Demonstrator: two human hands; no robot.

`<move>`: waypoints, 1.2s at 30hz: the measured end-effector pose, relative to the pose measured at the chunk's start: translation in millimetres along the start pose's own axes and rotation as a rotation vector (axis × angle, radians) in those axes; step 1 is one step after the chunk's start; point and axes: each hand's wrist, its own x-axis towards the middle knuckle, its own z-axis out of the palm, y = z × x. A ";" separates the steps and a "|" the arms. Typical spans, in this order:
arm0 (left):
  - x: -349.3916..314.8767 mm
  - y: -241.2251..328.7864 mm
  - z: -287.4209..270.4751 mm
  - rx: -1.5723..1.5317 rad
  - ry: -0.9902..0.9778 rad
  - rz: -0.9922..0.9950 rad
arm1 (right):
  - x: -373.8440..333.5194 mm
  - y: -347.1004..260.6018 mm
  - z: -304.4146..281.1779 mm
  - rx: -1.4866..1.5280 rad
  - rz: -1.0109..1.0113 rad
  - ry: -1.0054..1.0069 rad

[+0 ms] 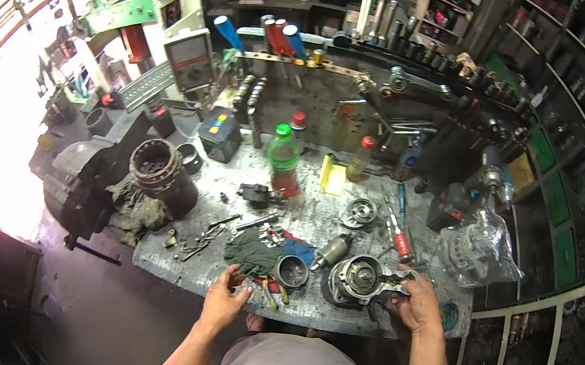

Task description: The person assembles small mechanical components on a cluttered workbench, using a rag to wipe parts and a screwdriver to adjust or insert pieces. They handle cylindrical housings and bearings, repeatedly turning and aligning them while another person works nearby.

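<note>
My left hand hovers at the front edge of the workbench, fingers apart and holding nothing. Closest to it are a crumpled green cloth and pliers with red and yellow handles. Beside those stands a small round metal cup. My right hand has its fingers closed around the right end of a round cast metal motor housing, which lies on the bench with its open face up. Dark inner parts show in the housing. A metal cylinder lies just behind it, touching or nearly so.
Toward the back stand a green-capped bottle, a red-capped bottle and a yellow box. A red-handled screwdriver and a plastic-wrapped part lie right. At left are a large metal cylinder and a dark casing.
</note>
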 end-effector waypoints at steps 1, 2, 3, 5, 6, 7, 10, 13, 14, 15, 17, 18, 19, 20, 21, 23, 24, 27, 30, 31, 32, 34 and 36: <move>2.9 0.1 -0.2 -0.022 -0.003 0.030 | 0.3 1.5 -0.3 -0.015 0.005 0.006; 6.2 0.7 0.5 -0.005 -0.015 0.019 | 0.7 2.0 -1.2 -0.037 0.003 0.003; 9.2 1.5 1.2 0.002 -0.022 0.028 | 1.4 3.0 -1.5 -0.011 -0.001 -0.013; 16.0 3.1 3.0 0.048 -0.033 0.034 | 1.9 5.3 -1.2 0.003 0.003 0.015; 19.7 3.9 3.9 0.077 -0.037 0.041 | 1.3 6.8 -0.9 0.021 0.002 0.022; 23.8 4.6 5.0 0.107 -0.041 0.050 | 1.6 7.9 -0.1 0.001 -0.009 0.006; 34.8 6.7 8.7 0.099 -0.044 0.098 | -0.8 8.6 -1.6 -0.007 -0.014 -0.011; 41.6 9.8 11.9 0.106 -0.041 0.134 | -0.6 -2.1 -15.4 -0.128 -0.133 0.002; 43.0 11.2 13.3 0.106 -0.039 0.136 | 6.5 -8.8 -20.5 -0.242 -0.251 0.042; 43.1 12.6 13.7 0.108 -0.034 0.142 | 11.7 -14.7 -26.7 -0.356 -0.295 0.133; 41.8 16.0 15.0 0.100 -0.013 0.153 | 30.5 -33.0 -43.8 -0.750 -0.407 0.236; 40.1 17.8 15.9 0.096 -0.005 0.151 | 45.0 -42.6 -51.5 -0.941 -0.464 0.295; 36.7 19.4 16.6 0.094 0.010 0.147 | 65.1 -47.6 -53.6 -1.017 -0.458 0.246; 32.5 20.9 17.7 0.086 0.028 0.149 | 90.8 -50.4 -51.6 -1.088 -0.496 0.178; 27.7 22.3 19.3 0.091 0.040 0.149 | 115.7 -50.7 -49.8 -1.155 -0.606 0.095; 15.3 24.2 22.6 0.083 0.070 0.162 | 168.4 -46.8 -43.1 -1.446 -0.780 -0.084; 7.7 24.4 24.1 0.103 0.087 0.144 | 191.8 -42.3 -40.6 -1.621 -0.845 -0.171; -22.8 19.4 29.6 0.115 0.161 0.081 | 243.0 -22.4 -34.8 -1.769 -0.941 -0.339; -50.8 6.6 30.4 0.144 0.210 -0.021 | 273.1 -12.3 -32.2 -1.808 -0.898 -0.481; -57.5 0.9 29.9 0.137 0.229 -0.032 | 278.7 -12.0 -30.9 -1.819 -0.921 -0.528; -63.7 -5.1 29.7 0.129 0.245 -0.046 | 281.3 -12.7 -29.9 -1.810 -0.966 -0.565; -74.3 -15.8 29.2 0.136 0.266 -0.058 | 278.6 -19.2 -28.4 -1.910 -1.034 -0.640; -74.7 -21.1 26.7 0.168 0.281 -0.052 | 263.7 -30.9 -26.7 -1.719 -1.006 -0.577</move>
